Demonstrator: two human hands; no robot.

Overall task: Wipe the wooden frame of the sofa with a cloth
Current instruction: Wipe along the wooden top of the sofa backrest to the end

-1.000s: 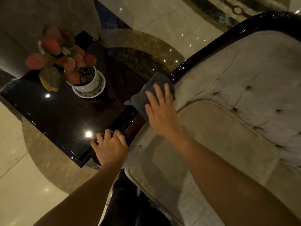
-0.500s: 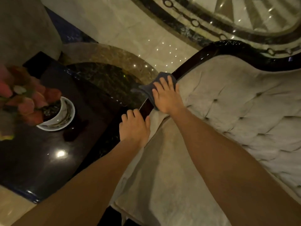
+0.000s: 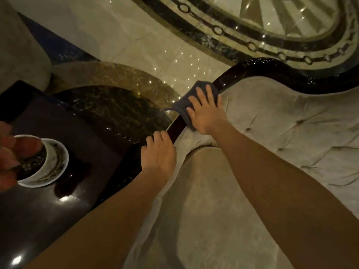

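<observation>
Right hand [image 3: 206,111] flat on the grey cloth [image 3: 183,104], fingers spread, palm pressing it onto the dark glossy wooden frame [image 3: 227,80] of the sofa [image 3: 281,133]. Cloth is draped over the rail where the arm slopes up toward the curved back, one corner hanging off the outer side. Not a pinch grip, just pressed down under an open palm

Left hand [image 3: 158,152] sits lower on the same rail, fingers curled over its edge, clamped lightly on the wood, holding nothing else. The two hands are near each other, a bare stretch of frame between them

Sofa upholstery is pale, button-tufted, with the seat cushion [image 3: 204,210] under both forearms. Dark glossy desk [image 3: 38,220] just beside the sofa arm, carrying a white pot [image 3: 52,162] on a saucer with reddish leaves, partly cut off at the left edge. Polished marble floor [image 3: 136,35] beyond, with a dark inlaid pattern
</observation>
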